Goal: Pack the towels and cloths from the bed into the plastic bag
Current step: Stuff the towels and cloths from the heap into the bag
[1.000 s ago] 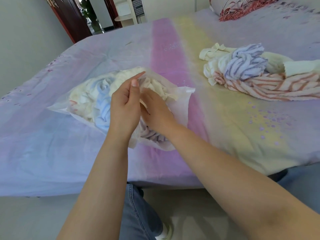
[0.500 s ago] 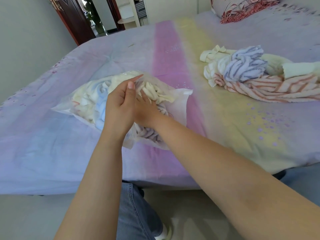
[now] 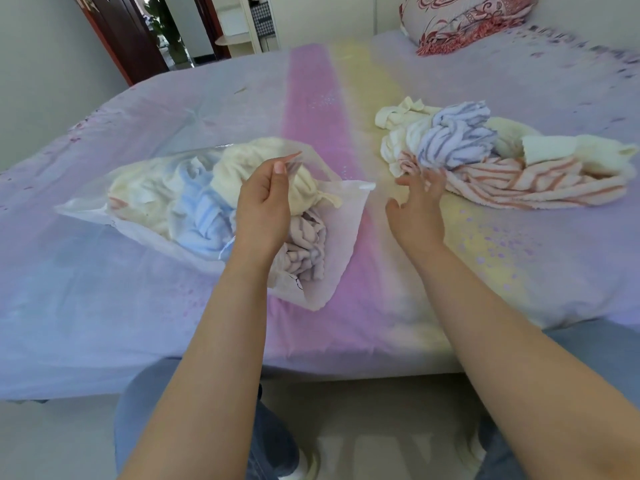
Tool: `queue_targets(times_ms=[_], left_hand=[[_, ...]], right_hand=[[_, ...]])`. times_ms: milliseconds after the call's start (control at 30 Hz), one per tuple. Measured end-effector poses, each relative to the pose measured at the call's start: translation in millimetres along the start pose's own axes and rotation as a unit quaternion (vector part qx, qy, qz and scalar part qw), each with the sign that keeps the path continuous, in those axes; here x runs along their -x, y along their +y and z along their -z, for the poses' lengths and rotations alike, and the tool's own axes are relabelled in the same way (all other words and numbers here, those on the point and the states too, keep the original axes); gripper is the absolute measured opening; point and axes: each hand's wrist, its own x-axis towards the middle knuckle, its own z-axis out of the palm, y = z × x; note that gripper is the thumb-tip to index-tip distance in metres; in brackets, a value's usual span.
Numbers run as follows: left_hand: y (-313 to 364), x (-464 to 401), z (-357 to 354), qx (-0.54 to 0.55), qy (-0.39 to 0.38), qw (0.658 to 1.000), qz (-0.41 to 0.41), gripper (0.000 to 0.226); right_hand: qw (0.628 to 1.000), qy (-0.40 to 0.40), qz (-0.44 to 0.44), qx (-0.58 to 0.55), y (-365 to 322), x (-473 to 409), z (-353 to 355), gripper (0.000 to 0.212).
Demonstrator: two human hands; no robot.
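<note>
Pinching the plastic bag point(image 3: 138, 216) rim, the left hand point(image 3: 266, 206) holds its mouth open; several cloths are already inside. The right hand point(image 3: 417, 206), fingers spread and empty, nears the remaining towel pile point(image 3: 485, 157) on the bed point(image 3: 104, 306).

Bright soft daylight, blurred, curved edges

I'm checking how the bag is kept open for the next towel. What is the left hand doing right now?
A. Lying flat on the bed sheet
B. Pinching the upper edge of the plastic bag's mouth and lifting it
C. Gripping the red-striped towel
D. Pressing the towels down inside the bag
B: the left hand pinches the clear upper edge of the plastic bag, holding it lifted above the packed towels.
</note>
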Motion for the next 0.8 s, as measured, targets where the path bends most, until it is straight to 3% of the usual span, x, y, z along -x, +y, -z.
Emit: queue_targets(times_ms=[167,267,333,400,500,633,800], left_hand=[[1,1,-11,0.012,-0.002,1.000,0.006,0.030],[0,5,-11,0.011,-0.005,1.000,0.005,0.031],[-1,7,-10,0.011,-0.015,1.000,0.002,0.032],[-1,9,-9,0.009,-0.024,1.000,0.003,0.032],[-2,13,-6,0.000,-0.032,0.999,0.004,0.032],[-5,18,-1,0.016,-0.032,0.999,0.008,0.032],[-10,26,11,0.009,-0.030,1.000,0.002,0.032]], right_hand=[[0.976,-0.045,-0.171,0.130,54,-53,38,0.082],[0.958,-0.073,-0.212,0.180,79,-65,50,0.085],[0.950,-0.096,-0.164,0.248,78,-62,52,0.049],[0.932,-0.135,-0.115,0.316,65,-57,50,0.034],[0.916,-0.149,-0.054,0.369,36,-37,41,0.039],[0.943,-0.168,0.034,0.285,-4,28,33,0.038],[0.945,-0.168,0.178,0.216,-33,92,20,0.037]])
